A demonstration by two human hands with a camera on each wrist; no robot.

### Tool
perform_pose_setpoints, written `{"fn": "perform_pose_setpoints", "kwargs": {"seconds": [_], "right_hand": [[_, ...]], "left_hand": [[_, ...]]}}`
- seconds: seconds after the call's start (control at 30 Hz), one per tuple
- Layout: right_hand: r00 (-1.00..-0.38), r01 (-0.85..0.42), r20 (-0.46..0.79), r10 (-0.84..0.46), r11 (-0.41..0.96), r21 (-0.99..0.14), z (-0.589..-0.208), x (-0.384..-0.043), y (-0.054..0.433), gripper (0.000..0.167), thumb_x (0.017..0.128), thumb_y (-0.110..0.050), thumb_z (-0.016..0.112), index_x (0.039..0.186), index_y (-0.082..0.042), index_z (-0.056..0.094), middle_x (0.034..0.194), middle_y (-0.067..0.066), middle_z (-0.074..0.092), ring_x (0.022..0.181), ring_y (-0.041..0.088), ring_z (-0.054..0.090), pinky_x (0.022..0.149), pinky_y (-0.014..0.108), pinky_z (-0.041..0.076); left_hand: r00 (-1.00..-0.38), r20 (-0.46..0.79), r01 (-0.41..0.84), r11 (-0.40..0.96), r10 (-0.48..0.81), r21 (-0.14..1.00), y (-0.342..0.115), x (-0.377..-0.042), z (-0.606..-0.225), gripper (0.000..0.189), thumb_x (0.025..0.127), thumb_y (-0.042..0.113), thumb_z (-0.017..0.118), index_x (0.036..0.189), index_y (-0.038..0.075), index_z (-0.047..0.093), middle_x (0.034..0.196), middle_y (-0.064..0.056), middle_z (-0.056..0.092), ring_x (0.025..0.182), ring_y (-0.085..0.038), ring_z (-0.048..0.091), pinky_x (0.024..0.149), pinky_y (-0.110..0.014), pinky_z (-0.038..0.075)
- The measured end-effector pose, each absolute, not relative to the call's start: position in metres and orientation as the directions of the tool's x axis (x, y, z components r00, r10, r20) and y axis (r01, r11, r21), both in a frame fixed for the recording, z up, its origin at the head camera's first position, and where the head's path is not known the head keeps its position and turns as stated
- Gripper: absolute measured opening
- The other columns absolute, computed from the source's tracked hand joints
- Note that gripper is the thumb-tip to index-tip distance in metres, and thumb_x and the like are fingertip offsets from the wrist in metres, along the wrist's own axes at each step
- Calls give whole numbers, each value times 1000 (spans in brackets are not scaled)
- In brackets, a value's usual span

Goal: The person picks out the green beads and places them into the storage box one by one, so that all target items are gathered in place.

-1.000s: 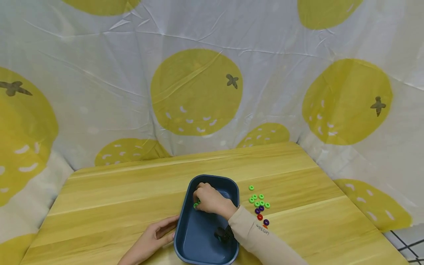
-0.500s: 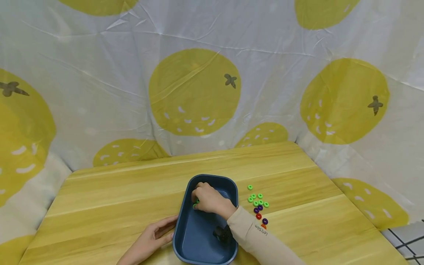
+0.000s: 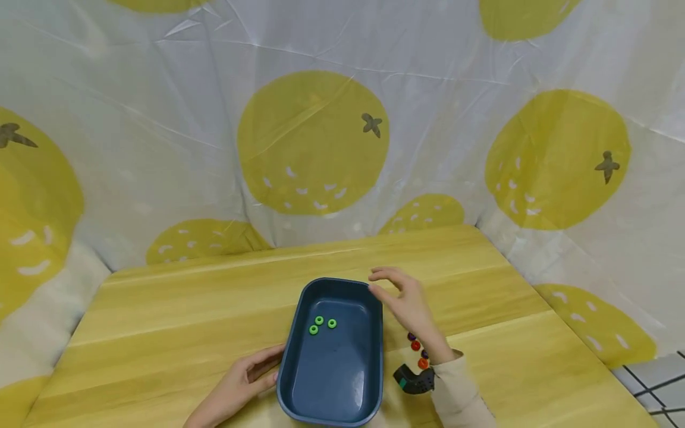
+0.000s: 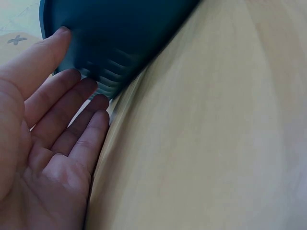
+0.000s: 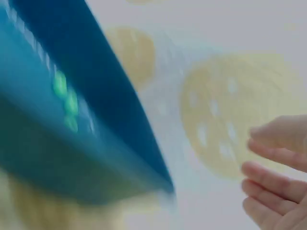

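A dark blue rectangular bin (image 3: 330,380) stands on the table, with three green ring beads (image 3: 319,320) lying on its floor towards the far left. My left hand (image 3: 241,383) is at the bin's left side, its thumb and fingertips against the wall. In the left wrist view the fingers of this hand (image 4: 67,129) are extended and the palm holds nothing. Over the right rim, near the far corner, hovers my right hand (image 3: 409,302), fingers spread. Nothing shows between its fingers (image 5: 268,179) in the right wrist view, which is blurred.
Right of the bin, red beads (image 3: 415,345) and purple beads (image 3: 411,336) lie on the wooden table (image 3: 203,315), partly covered by the right forearm. A black wrist camera (image 3: 414,380) hangs from the right wrist. A fruit-patterned cloth (image 3: 316,142) hangs behind the table.
My right hand has let go of the green beads inside the bin, then lifted out and moved right over the rim. The left hand stays at the bin's side.
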State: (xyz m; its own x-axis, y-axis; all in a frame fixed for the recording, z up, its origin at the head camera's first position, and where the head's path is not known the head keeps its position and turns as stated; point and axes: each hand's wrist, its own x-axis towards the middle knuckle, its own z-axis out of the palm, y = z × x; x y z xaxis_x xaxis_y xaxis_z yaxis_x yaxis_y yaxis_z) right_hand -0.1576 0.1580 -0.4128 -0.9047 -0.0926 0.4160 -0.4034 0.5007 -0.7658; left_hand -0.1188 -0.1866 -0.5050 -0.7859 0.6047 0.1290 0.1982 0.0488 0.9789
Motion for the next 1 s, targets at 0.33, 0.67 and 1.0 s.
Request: {"fn": "perform_pose_setpoints", "kwargs": {"seconds": [0.33,0.67,1.0], "right_hand": [[-929,-76,219,299,424,-902,-475,-130,250,21,90,-3,71,109,7,70,125,23,65,123,32,58,100,10,42],[-963,-82,183,195,435,-897,-503,-132,258,32,85,-5,77,114,6,68,140,26,50,136,44,42,113,46,33],[-951,-104,248,187,560,-822,-510,-127,263,29,77,0,81,104,4,72,134,21,57,130,41,49,111,38,40]], "left_hand": [[-775,104,184,65,624,981,-186,-120,-499,48,102,5,54,144,-14,40,142,-42,39,123,9,49,99,-11,42],[-763,142,192,11,631,981,-190,-117,-503,47,102,1,51,144,-17,37,140,18,53,125,7,49,99,-11,42],[-733,72,141,47,676,989,-188,-124,-502,50,103,3,49,144,-20,31,146,5,52,124,10,46,98,-9,41]]}}
